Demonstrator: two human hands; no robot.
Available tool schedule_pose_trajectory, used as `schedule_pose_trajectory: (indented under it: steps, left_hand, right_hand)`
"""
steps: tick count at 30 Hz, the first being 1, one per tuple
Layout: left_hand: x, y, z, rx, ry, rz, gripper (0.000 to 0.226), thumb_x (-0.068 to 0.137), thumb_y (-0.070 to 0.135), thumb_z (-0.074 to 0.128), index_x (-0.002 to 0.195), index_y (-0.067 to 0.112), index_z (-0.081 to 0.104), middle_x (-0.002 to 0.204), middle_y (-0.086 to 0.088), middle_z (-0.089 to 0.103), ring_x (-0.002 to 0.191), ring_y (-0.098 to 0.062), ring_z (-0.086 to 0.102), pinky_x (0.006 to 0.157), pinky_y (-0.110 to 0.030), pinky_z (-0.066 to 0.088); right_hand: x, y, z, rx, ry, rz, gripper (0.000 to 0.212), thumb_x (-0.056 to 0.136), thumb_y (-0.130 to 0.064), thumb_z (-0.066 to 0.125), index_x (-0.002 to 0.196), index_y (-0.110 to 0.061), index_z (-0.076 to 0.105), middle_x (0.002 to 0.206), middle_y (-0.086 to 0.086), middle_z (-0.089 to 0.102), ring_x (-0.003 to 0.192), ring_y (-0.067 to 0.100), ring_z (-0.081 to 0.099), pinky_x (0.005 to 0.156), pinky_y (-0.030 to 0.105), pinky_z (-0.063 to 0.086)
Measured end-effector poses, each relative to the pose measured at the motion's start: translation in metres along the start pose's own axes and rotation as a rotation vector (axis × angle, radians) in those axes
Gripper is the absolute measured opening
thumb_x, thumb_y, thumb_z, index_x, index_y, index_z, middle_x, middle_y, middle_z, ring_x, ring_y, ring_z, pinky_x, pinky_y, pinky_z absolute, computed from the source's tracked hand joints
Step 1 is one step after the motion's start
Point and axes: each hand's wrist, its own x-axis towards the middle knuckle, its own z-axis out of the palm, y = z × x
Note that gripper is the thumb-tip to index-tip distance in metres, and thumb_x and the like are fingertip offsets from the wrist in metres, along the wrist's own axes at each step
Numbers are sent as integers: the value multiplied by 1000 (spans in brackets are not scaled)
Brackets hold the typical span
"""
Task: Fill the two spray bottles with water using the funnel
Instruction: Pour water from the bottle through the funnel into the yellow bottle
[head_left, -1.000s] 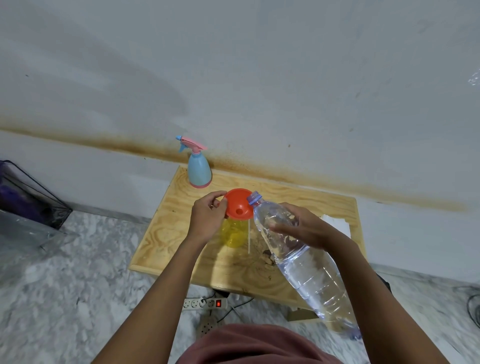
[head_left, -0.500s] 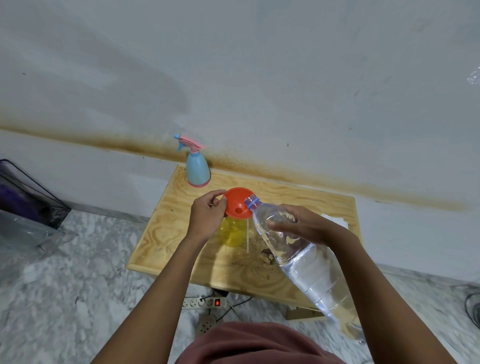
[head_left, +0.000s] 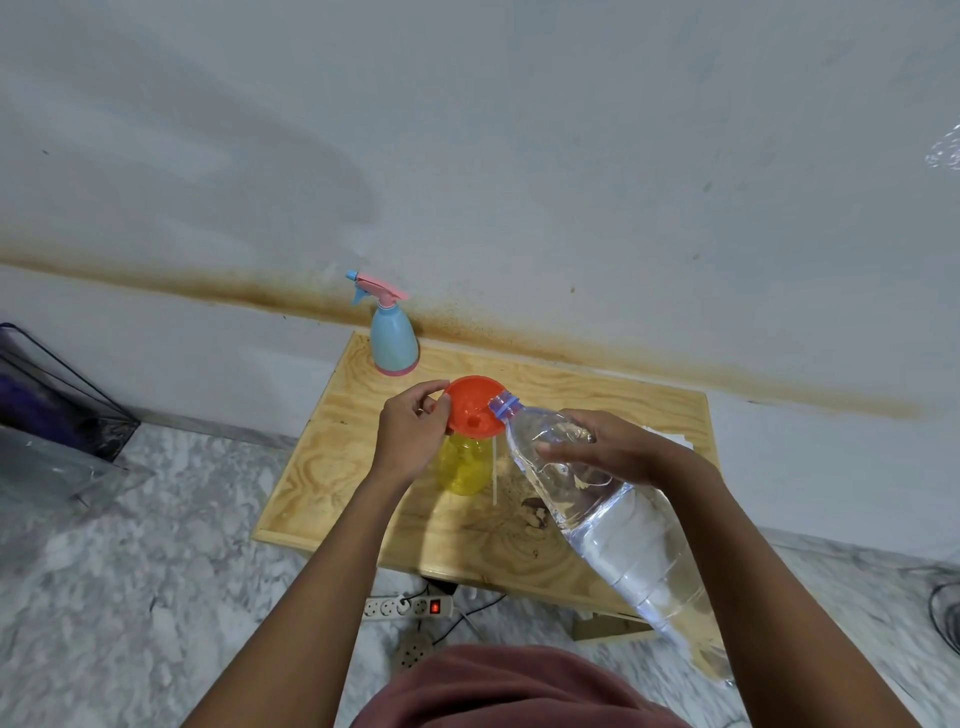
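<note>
An orange funnel sits in the neck of a yellow spray bottle with no spray head, at the middle of the wooden table. My left hand pinches the funnel's left rim. My right hand grips the upper part of a large clear water bottle, tilted with its open mouth over the funnel's right edge. A blue spray bottle with a pink trigger head stands at the table's back left corner by the wall.
A thin white tube lies on the table beside the yellow bottle. White paper shows behind my right wrist. A power strip with cables lies on the marble floor under the table. A dark wire basket stands far left.
My right hand has lifted the water bottle's base, tilting it more steeply, and its mouth has come closer over the funnel. My left hand has stayed on the funnel.
</note>
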Motion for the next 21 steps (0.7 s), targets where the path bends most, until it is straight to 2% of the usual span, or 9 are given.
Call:
schedule_pose_trajectory:
  steps: [2,7,12,14,18,21]
  left_hand:
    - [0,0,-1,3,2,2,23,97,10,59,118,10,69,67,-1,46,72,-18,56,76,-38,63]
    - [-1,0,-2,11,2,11,24,97,10,59,119,10,69,68,-2,47,73,-17,57,76,-38,63]
    - [-1,-1,-3,4,2,10,24,97,10,59,119,10,69,69,-3,47,73,-17,57,75,-36,63]
    - [-1,-1,-3,0,4,7,24,97,9,59,119,10,69,69,-3,46,73,-17,57,73,-33,63]
    - [-2,-1,-4,-3,5,8,23,97,9,59,118,10,69,68,-3,47,72,-16,57,71,-30,62]
    - [-2,0,-4,-4,5,4,23,97,9,59,117,10,70,65,1,48,66,-11,59,73,-33,63]
  right_hand:
    - [0,1,0,-19,3,-4,27,86,-45,70,110,-35,63,101,12,73,72,12,66,62,24,51]
    - [-4,-3,-1,-21,-2,-11,17,87,-42,69,103,-39,63,97,12,73,68,11,64,61,23,50]
    - [-4,-3,-1,-38,-3,4,25,87,-42,69,111,-36,63,95,4,74,69,8,66,62,21,51]
    - [-5,-4,-1,-43,-9,-1,22,87,-43,69,108,-39,62,89,1,74,69,9,67,62,21,50]
    - [-3,-2,-1,-62,-3,-13,19,86,-43,70,104,-40,64,101,7,75,90,26,71,75,29,52]
    - [-3,-3,-1,-65,-7,-12,22,85,-45,70,106,-40,64,105,7,74,96,29,70,78,30,52]
